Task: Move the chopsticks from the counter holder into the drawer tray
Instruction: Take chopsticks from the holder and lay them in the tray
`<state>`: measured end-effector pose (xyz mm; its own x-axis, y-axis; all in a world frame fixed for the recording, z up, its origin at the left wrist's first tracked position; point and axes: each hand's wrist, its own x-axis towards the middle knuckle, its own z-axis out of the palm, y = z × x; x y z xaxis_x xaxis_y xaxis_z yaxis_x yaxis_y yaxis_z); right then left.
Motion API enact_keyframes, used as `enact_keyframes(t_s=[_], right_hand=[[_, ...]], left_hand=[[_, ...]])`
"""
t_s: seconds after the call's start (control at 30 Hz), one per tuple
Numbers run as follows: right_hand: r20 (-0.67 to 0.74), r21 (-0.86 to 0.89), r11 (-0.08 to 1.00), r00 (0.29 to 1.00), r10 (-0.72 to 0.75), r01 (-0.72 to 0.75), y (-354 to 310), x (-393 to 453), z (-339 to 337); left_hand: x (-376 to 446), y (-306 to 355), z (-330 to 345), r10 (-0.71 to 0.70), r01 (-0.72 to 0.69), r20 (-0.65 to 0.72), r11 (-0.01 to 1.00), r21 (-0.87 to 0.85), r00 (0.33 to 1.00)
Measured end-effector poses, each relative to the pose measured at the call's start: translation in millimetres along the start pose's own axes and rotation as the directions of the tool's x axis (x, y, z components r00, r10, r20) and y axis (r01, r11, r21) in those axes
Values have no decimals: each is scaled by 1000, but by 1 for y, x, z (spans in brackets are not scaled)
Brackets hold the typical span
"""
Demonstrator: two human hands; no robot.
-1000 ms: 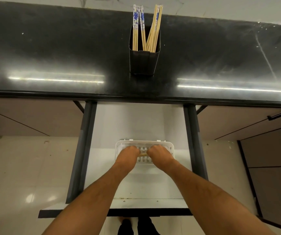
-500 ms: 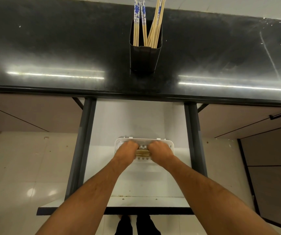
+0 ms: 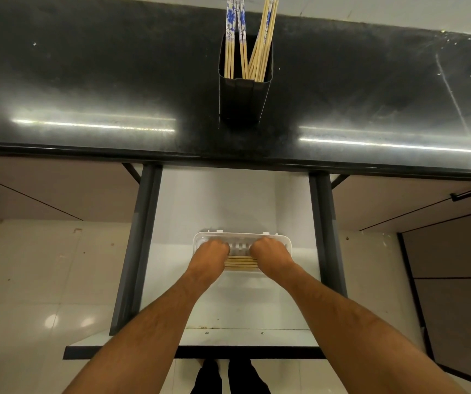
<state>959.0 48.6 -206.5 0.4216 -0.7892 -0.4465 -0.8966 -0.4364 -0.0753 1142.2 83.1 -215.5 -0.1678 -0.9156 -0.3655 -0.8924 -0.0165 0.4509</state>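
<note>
A black holder (image 3: pixel 244 98) stands on the dark counter (image 3: pixel 86 81) with several chopsticks (image 3: pixel 250 38) upright in it, some blue-and-white patterned, some plain wood. Below, in the open white drawer (image 3: pixel 228 308), sits a white slotted tray (image 3: pixel 241 241). A bundle of wooden chopsticks (image 3: pixel 240 263) lies crosswise in the tray's near half. My left hand (image 3: pixel 211 253) is closed over the bundle's left end and my right hand (image 3: pixel 269 253) over its right end. The ends themselves are hidden under my fists.
Dark grey drawer rails (image 3: pixel 140 243) run along both sides of the drawer. Beige cabinet doors (image 3: pixel 46 189) flank it, one with a black handle (image 3: pixel 468 191) at the right. Glossy tiled floor (image 3: pixel 29 294) lies below, with my feet (image 3: pixel 228 376) under the drawer front.
My hands have drawn slightly apart over the tray, and more of the chopstick bundle now shows between them. The view has shifted a little downward.
</note>
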Motion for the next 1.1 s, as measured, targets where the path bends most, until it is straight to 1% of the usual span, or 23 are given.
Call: enact_keyframes(t_s=[0.2, 0.33, 0.4, 0.47, 0.5, 0.53, 0.6, 0.63, 0.67, 0.7, 0.73, 0.77, 0.8, 0.83, 0.9, 0.97, 1.0, 1.03, 1.1], right_hand=[[18, 44, 999, 1000, 6, -7, 2, -1, 3], [17, 81, 997, 1000, 7, -8, 2, -3, 4], [-11, 104, 995, 1000, 9, -7, 2, -5, 3], [-83, 160, 987, 996, 30, -16, 4, -8, 0], [-146, 213, 977, 988, 53, -21, 5, -10, -2], [-221, 270, 963, 972, 83, -21, 8, -13, -5], [-380, 349, 937, 913, 151, -10, 13, -20, -9], [-452, 399, 917, 868, 204, -8, 16, -24, -11], [-501, 472, 882, 818, 284, -17, 20, -28, -11], [-510, 564, 824, 768, 387, -40, 23, -31, -12], [-475, 663, 744, 725, 500, -79, 27, -34, -13], [-399, 756, 641, 686, 609, -129, 30, -34, -15], [-302, 827, 531, 648, 699, -187, 34, -34, -15], [-197, 871, 424, 612, 766, -250, 38, -33, -13], [24, 895, 231, 559, 829, -381, 46, -32, -7], [202, 889, 82, 546, 813, -451, 48, -34, -1], [265, 888, 24, 554, 789, -459, 47, -36, 1], [310, 889, -23, 564, 765, -457, 45, -37, 3], [354, 892, -72, 591, 724, -447, 39, -38, 6]], left_hand=[[-1, 3, -1, 4, -5, 14, 998, 66, 1000], [-2, 3, 1, -7, 8, -10, 998, 62, 1000], [-4, 3, 1, -7, 8, -17, 999, 43, 1000], [-7, 3, -3, 16, -14, -44, 999, 43, 999], [-9, 3, -6, 44, -40, -90, 998, 45, 995], [-12, 2, -8, 83, -79, -171, 996, 33, 982], [-18, 0, -11, 127, -162, -394, 985, -59, 911], [-21, -2, -13, 103, -187, -498, 975, -121, 861], [-23, -3, -15, 43, -182, -574, 965, -189, 818], [-24, -4, -17, -51, -150, -615, 951, -270, 787], [-24, -5, -19, -174, -95, -625, 923, -372, 761], [-23, -5, -22, -311, -27, -600, 874, -486, 737], [-21, -7, -23, -445, 49, -543, 803, -594, 713], [-19, -10, -24, -564, 130, -460, 717, -685, 686], [-16, -19, -21, -739, 311, -246, 527, -791, 627], [-17, -25, -18, -817, 468, -40, 370, -802, 576], [-18, -26, -16, -825, 512, 29, 322, -796, 564], [-19, -26, -15, -824, 533, 66, 300, -791, 562], [-19, -24, -12, -812, 541, 81, 306, -783, 578]])
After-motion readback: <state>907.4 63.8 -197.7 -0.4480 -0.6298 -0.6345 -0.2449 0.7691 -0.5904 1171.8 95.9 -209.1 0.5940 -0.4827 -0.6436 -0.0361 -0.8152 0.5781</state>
